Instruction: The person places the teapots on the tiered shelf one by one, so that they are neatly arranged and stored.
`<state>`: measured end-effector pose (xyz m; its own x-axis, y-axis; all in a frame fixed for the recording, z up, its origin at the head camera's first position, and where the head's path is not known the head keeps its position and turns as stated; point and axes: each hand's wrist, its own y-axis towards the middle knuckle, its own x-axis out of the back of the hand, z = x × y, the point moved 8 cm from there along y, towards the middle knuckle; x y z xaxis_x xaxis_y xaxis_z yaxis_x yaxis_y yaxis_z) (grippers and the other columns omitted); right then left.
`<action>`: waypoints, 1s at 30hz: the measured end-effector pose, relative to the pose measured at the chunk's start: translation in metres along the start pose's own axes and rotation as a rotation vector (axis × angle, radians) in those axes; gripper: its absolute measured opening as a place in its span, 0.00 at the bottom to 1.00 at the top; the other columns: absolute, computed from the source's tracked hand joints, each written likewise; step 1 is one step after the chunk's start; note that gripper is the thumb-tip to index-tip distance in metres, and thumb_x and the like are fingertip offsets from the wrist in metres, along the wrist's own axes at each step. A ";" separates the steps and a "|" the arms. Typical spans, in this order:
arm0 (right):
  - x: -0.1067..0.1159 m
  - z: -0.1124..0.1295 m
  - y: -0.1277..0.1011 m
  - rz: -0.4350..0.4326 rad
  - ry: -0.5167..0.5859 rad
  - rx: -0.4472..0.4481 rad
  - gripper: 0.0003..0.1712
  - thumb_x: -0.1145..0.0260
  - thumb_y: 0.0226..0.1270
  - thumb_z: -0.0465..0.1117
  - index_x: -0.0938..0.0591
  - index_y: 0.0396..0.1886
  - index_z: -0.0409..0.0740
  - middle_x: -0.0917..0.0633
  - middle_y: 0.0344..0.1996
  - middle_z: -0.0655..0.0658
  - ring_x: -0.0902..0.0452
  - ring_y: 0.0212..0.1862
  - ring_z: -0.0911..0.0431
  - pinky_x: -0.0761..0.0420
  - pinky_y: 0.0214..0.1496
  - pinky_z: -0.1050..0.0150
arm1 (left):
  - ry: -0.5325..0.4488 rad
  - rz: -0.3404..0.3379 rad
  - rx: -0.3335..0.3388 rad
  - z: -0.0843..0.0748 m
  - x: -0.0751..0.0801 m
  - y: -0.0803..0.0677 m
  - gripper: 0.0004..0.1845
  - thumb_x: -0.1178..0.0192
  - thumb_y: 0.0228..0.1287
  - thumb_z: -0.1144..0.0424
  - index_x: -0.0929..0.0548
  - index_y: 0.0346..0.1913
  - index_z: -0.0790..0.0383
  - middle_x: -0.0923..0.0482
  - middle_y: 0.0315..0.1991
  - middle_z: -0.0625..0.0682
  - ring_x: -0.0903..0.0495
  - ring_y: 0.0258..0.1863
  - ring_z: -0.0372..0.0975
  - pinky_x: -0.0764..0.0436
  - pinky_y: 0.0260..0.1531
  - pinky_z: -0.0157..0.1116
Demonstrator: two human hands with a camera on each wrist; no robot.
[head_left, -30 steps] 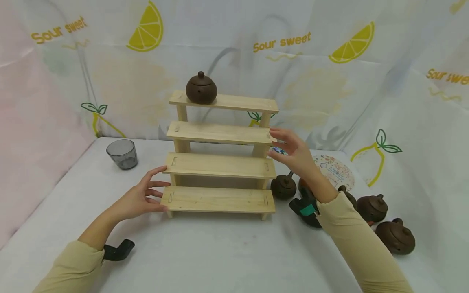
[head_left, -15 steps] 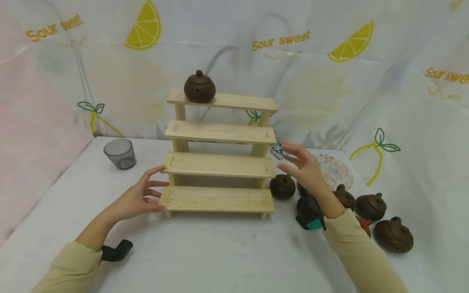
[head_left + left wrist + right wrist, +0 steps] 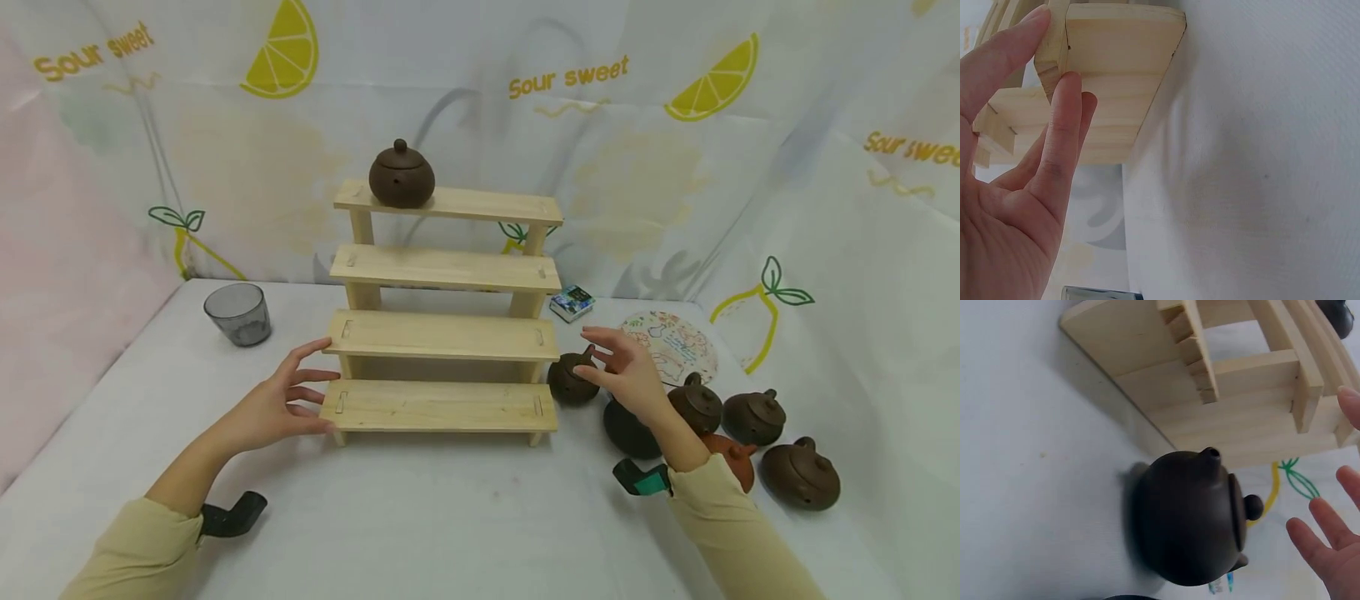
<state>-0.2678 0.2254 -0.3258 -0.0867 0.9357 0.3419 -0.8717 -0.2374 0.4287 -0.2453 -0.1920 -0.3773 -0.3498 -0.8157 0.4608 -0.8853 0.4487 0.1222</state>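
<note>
Centrally in the head view stands a wooden stepped shelf (image 3: 444, 333) on the white worktop (image 3: 450, 517), and the left hand (image 3: 277, 404) rests straight, spread fingers (image 3: 1060, 125) against the left end of its lowest step. Right of the shelf, the right hand (image 3: 630, 371) hovers with fingers spread over a small brown teapot (image 3: 570, 379), holding nothing; another teapot (image 3: 401, 175) sits on the top step, upper centre.
</note>
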 end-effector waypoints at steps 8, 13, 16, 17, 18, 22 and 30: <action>-0.005 -0.022 -0.006 0.088 -0.173 -0.112 0.26 0.29 0.54 0.30 0.25 0.54 0.34 0.29 0.57 0.32 0.31 0.58 0.48 0.31 0.55 0.45 | 0.000 -0.001 -0.001 0.000 0.001 -0.001 0.58 0.26 0.44 0.67 0.55 0.73 0.48 0.33 0.57 0.70 0.21 0.42 0.46 0.20 0.37 0.36; -0.007 -0.031 -0.003 0.171 -0.315 -0.183 0.27 0.27 0.53 0.36 0.23 0.53 0.37 0.26 0.56 0.36 0.31 0.56 0.44 0.29 0.52 0.46 | -0.002 -0.001 -0.012 0.000 0.002 -0.001 0.57 0.26 0.44 0.67 0.55 0.72 0.49 0.32 0.57 0.70 0.21 0.41 0.44 0.20 0.36 0.36; -0.010 -0.034 0.000 0.224 -0.387 -0.214 0.28 0.26 0.51 0.39 0.22 0.54 0.39 0.24 0.54 0.38 0.29 0.49 0.46 0.29 0.46 0.49 | 0.006 -0.003 -0.005 0.001 0.002 -0.001 0.58 0.26 0.44 0.66 0.54 0.72 0.48 0.32 0.57 0.69 0.21 0.41 0.45 0.20 0.36 0.36; -0.011 -0.035 0.001 0.239 -0.404 -0.224 0.28 0.25 0.50 0.39 0.22 0.53 0.40 0.24 0.54 0.39 0.29 0.49 0.47 0.29 0.46 0.50 | 0.007 -0.002 0.000 0.001 0.002 -0.001 0.58 0.26 0.44 0.66 0.55 0.72 0.48 0.32 0.57 0.69 0.21 0.42 0.45 0.20 0.36 0.35; -0.012 -0.036 0.002 0.257 -0.422 -0.228 0.29 0.25 0.50 0.39 0.22 0.53 0.40 0.24 0.54 0.38 0.29 0.49 0.47 0.29 0.47 0.50 | 0.008 -0.003 0.003 0.001 0.002 -0.001 0.58 0.26 0.44 0.66 0.55 0.72 0.47 0.32 0.57 0.69 0.21 0.42 0.45 0.20 0.36 0.35; -0.019 -0.040 0.003 0.320 -0.451 -0.237 0.30 0.25 0.49 0.39 0.23 0.54 0.39 0.27 0.57 0.35 0.32 0.56 0.41 0.33 0.55 0.44 | 0.008 -0.004 0.010 0.002 0.002 -0.001 0.58 0.26 0.43 0.67 0.55 0.72 0.47 0.32 0.58 0.69 0.21 0.42 0.45 0.20 0.36 0.36; -0.022 -0.052 0.002 0.305 -0.452 -0.234 0.30 0.25 0.49 0.37 0.23 0.54 0.38 0.31 0.61 0.32 0.36 0.61 0.39 0.36 0.58 0.43 | 0.006 -0.001 0.012 0.002 0.001 0.001 0.58 0.26 0.44 0.67 0.55 0.72 0.47 0.32 0.58 0.69 0.22 0.43 0.48 0.20 0.36 0.36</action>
<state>-0.2931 0.2178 -0.3758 -0.1807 0.6185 0.7647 -0.9272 -0.3665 0.0773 -0.2468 -0.1935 -0.3789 -0.3475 -0.8139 0.4656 -0.8891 0.4438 0.1121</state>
